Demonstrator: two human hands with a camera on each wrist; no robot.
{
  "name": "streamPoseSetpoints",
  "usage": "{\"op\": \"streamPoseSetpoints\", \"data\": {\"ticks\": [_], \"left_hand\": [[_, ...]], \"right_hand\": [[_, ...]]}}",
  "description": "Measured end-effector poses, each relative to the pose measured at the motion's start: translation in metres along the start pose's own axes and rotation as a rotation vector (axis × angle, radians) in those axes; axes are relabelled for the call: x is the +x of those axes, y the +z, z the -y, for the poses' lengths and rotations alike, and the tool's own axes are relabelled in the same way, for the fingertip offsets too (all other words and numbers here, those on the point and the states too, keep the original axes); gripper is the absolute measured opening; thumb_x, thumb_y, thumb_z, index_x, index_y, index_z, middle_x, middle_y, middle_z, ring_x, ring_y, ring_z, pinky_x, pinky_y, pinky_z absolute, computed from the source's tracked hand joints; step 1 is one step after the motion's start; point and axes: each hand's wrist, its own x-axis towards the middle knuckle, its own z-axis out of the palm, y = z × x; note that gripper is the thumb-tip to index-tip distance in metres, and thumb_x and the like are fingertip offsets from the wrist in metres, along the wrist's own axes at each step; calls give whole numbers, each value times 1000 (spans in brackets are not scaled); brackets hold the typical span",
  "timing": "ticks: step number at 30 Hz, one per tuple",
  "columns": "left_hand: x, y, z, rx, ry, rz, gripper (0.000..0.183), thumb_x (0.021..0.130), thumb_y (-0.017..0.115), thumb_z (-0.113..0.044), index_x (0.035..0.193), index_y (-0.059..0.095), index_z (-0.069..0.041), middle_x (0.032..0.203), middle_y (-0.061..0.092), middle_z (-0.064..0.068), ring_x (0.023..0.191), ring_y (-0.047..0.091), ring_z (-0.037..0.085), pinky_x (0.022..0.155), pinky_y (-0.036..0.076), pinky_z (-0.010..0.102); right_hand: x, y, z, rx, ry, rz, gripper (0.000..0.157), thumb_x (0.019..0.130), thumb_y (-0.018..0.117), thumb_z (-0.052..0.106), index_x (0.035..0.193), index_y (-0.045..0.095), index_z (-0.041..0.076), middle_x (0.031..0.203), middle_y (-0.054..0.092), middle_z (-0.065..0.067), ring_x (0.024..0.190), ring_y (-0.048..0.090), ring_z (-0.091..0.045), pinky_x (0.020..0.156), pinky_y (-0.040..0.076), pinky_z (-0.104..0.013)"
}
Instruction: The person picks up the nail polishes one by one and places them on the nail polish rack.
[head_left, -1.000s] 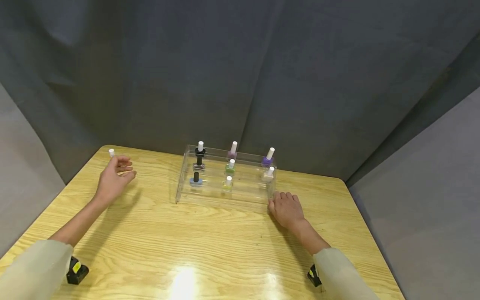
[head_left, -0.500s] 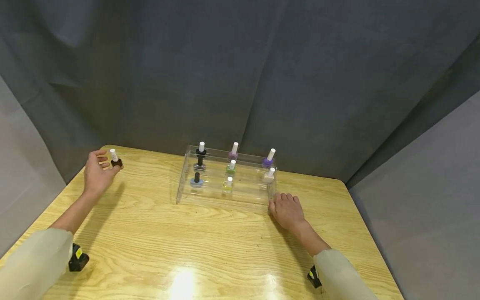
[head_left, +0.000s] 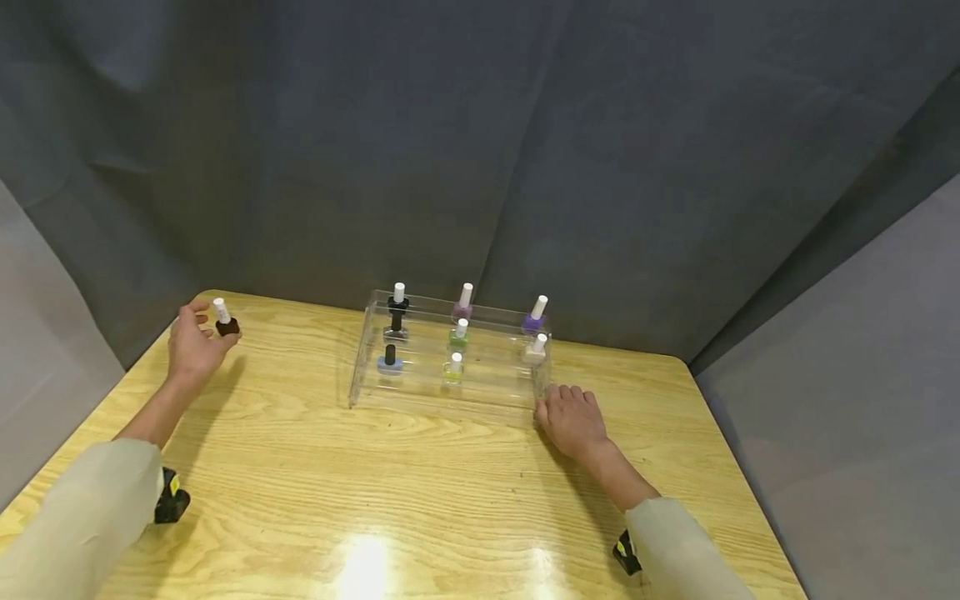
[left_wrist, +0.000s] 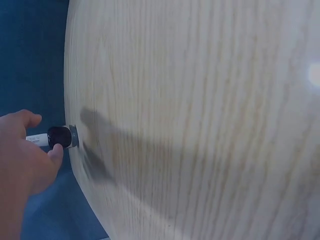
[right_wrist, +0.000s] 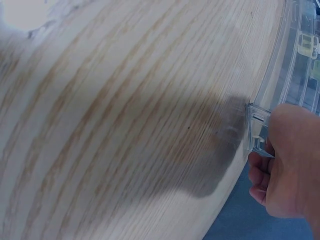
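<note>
At the table's far left corner, a dark nail polish bottle (head_left: 227, 327) with a white cap stands on the wood. My left hand (head_left: 197, 346) is beside it, thumb in front of the dark glass and the index finger apart from the cap in the left wrist view; its other fingers are partly hidden. A clear stepped display rack (head_left: 442, 410) stands at the far middle, holding several nail polish bottles, among them a purple one (head_left: 533, 323) and a yellow one (head_left: 453, 373). My right hand (head_left: 573, 422) grips the rack's right side panel (right_wrist: 258, 131) with curled fingers.
Several white-capped bottles, a black-capped blue bottle (head_left: 389, 364) and a green bottle (head_left: 458, 337) sit on the rack's steps. A dark curtain (head_left: 480, 150) hangs behind the wooden table (head_left: 337, 483). Black wrist devices show under both sleeves.
My left hand has moved left to the far side of the dark bottle, uncovering its body, and then stays there. My right hand keeps its place at the rack.
</note>
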Motion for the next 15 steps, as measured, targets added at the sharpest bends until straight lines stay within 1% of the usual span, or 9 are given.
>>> {"op": "streamPoseSetpoints", "data": {"ticks": [3, 5, 10, 15], "left_hand": [[4, -2, 2, -10, -4, 30, 76, 93, 65, -7, 152, 18, 5, 144, 29, 38, 125, 40, 55, 94, 41, 59], [6, -3, 4, -10, -2, 51, 76, 94, 65, -7, 152, 17, 6, 144, 29, 39, 125, 40, 56, 94, 40, 60], [12, -5, 8, -8, -11, 103, 77, 96, 63, -10, 153, 14, 4, 146, 29, 38, 126, 39, 57, 94, 38, 62], [18, -7, 11, -10, -14, 148, 76, 96, 63, -10, 153, 14, 4, 150, 25, 37, 128, 36, 57, 96, 37, 62]], "right_hand": [[0, -1, 1, 0, 0, -13, 28, 105, 44, 26, 85, 43, 8, 75, 44, -5, 76, 47, -30, 73, 36, -45], [-1, -3, 2, -4, -1, -17, 28, 105, 45, 26, 84, 43, 7, 75, 44, -5, 75, 47, -30, 72, 36, -44], [-2, -2, 2, -15, -9, -36, 27, 105, 46, 26, 84, 44, 8, 73, 42, -4, 74, 48, -30, 72, 37, -44], [-1, -1, 2, -17, -6, -44, 28, 105, 45, 26, 83, 43, 8, 72, 42, -4, 74, 47, -29, 72, 37, -44]]}}
